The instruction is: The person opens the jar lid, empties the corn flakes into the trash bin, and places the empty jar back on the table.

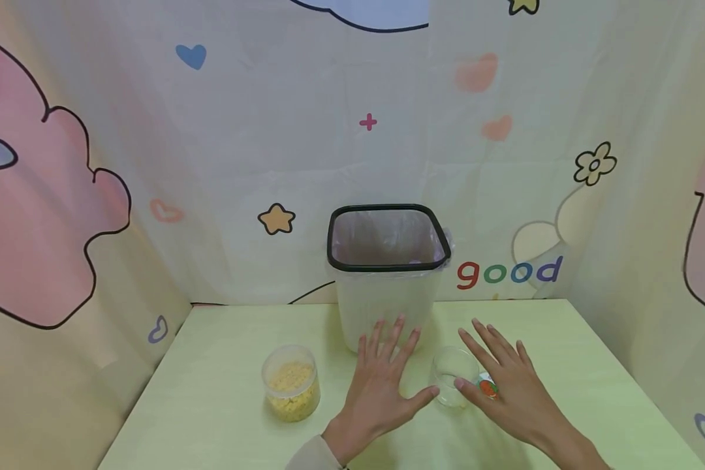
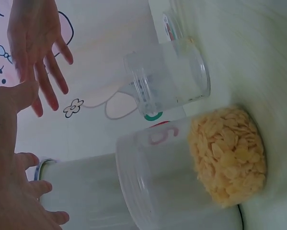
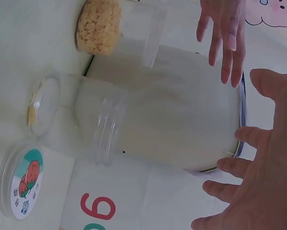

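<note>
Hovering above the table [image 1: 211, 391], a person's two bare hands reach out side by side, touching nothing. The left hand [image 1: 382, 388] hangs over the middle, its grip spread, fingers fanned toward the far edge and the thumb stretched toward the right. A pale sleeve [image 1: 315, 455] shows at that wrist. The right hand [image 1: 514, 391] hangs nearer the right edge, its grip likewise spread, with the thumb pointing in toward the left hand and held apart from it.

Between the two hands, right of the table's middle, a clear jar [image 1: 450, 373] stands upright; the right thumb overlaps it in the head view, but the right wrist view shows a gap. A little yellowish residue [image 3: 32, 115] shows at its base. Just beside it, on the side toward the right edge, a round lid [image 3: 21, 184] lies flat, label up with a red fruit picture.

Over toward the left edge, a jar of flakes [image 1: 292, 382] stands upright and uncovered, yellow flakes [image 2: 229, 153] filling its lower part. A pale bin [image 1: 388, 294] with a dark rim [image 1: 388, 267] and a thin liner [image 1: 382, 238] stands at the far edge, about midway between its corners, before a printed cloth [image 1: 305, 130].
</note>
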### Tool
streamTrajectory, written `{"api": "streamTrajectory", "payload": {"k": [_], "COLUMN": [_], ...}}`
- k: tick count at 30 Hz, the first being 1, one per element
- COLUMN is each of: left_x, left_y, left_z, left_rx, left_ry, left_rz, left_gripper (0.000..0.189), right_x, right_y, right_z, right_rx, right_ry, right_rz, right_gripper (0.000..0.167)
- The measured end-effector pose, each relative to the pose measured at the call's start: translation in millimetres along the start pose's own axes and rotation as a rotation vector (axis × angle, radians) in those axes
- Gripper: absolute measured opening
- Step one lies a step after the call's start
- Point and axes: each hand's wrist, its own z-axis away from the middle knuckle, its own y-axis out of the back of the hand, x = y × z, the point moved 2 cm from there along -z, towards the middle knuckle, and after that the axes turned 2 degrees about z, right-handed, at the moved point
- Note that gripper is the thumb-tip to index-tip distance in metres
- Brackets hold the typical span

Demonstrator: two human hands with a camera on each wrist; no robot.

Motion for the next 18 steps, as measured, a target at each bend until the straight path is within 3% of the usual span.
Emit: {"api": "streamTrajectory", "payload": {"k": [11, 18], "left_x": [-14.8, -25.4], "left_y": [1.8, 5.6], "left_z": [12.0, 17.3], "left_rx": [0.02, -0.002], "left_ry": [-0.014, 0.03], "left_rz": [-0.07, -0.017], "left_gripper": [0.086, 0.088], "right_x": [-12, -16], "right_y": [-9, -17], "right_z": [-12.0, -16.5], "right_rx": [0.0, -0.01], "right_ry": [0.045, 0.061], "right_rz": [-0.018, -0.018], "right_gripper": [0.071, 0.071]}}
